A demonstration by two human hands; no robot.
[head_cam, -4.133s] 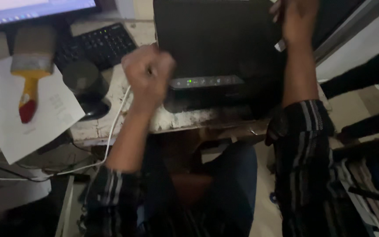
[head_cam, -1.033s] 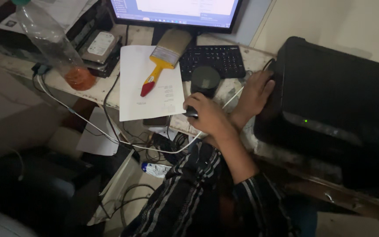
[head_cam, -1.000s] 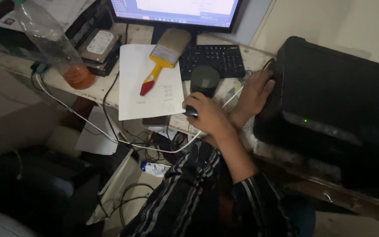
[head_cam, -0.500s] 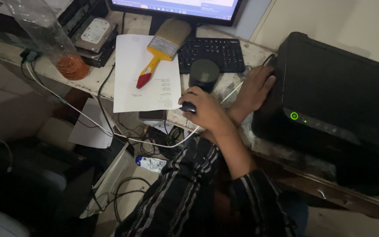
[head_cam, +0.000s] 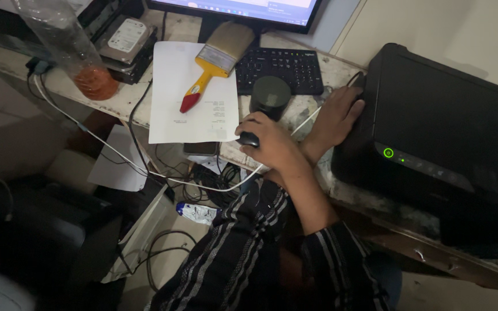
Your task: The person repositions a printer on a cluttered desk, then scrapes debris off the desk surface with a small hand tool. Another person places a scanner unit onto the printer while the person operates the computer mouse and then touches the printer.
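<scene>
My left hand [head_cam: 267, 137] lies curled over a small dark mouse [head_cam: 248, 139] at the front edge of the worn desk [head_cam: 116, 101]. My right hand [head_cam: 336, 114] rests with its fingers spread against the left side of a big black printer [head_cam: 445, 126], close behind the left hand. A green light [head_cam: 388, 152] glows on the printer's front. A white cable [head_cam: 304, 122] runs under both hands. Striped sleeves reach up to both forearms.
A yellow-handled paintbrush [head_cam: 214, 63] lies on a white sheet [head_cam: 194, 109]. Beside it stand a dark round object [head_cam: 270, 95], a black keyboard [head_cam: 280, 69] and a monitor [head_cam: 237, 8]. A plastic bottle [head_cam: 67, 46] and a hard drive [head_cam: 127, 35] are on the left. Tangled cables [head_cam: 203, 184] hang under the desk.
Both hands have stayed where they were, one on the mouse and one at the printer. Only the view has shifted slightly down the desk.
</scene>
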